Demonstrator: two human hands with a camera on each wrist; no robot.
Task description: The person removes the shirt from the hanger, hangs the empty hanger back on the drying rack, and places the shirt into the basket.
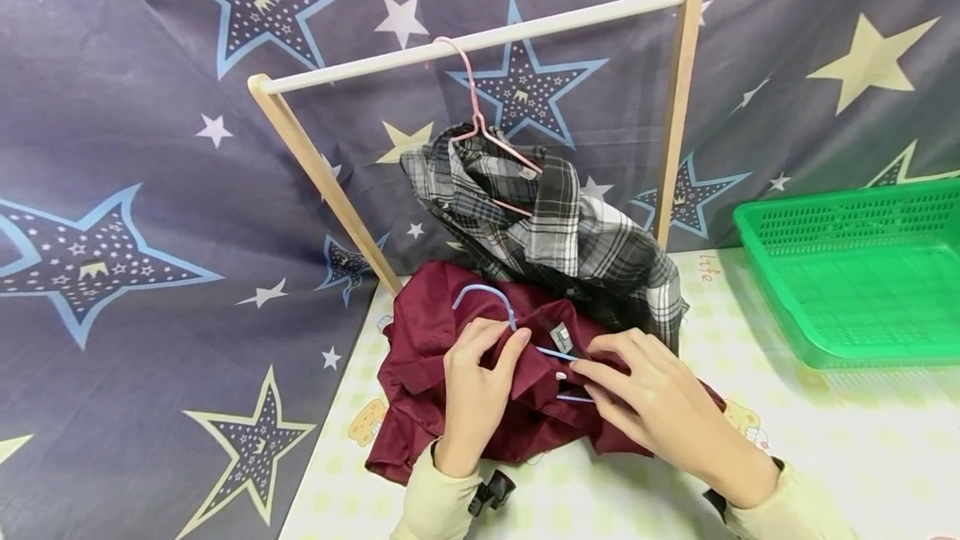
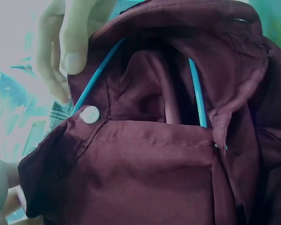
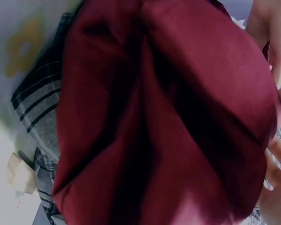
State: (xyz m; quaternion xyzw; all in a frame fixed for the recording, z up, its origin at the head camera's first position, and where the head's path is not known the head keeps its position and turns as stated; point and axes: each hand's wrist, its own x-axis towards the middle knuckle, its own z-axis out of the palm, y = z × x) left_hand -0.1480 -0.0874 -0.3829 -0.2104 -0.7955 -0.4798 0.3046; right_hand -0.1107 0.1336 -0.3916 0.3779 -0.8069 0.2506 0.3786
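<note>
A maroon button-up shirt (image 1: 420,365) lies bunched on the table with a blue hanger (image 1: 487,288) inside it. The hanger's hook sticks up out of the neck, and parts of its bars show in the collar opening. My left hand (image 1: 476,386) pinches the collar cloth between thumb and fingers, close beside the hook's base. Across the opening, my right hand (image 1: 645,394) pinches the other collar edge near a white button (image 2: 90,115). A white label (image 1: 561,337) shows inside the neck. The shirt's folds hide the rest of the hanger.
Just behind, a black-and-grey plaid shirt (image 1: 555,215) hangs on a pink hanger (image 1: 472,82) from the white rail (image 1: 570,22) of a wooden-legged rack. A green plastic basket (image 1: 780,298) stands at the right. Behind the rack is a star-patterned curtain (image 1: 150,148).
</note>
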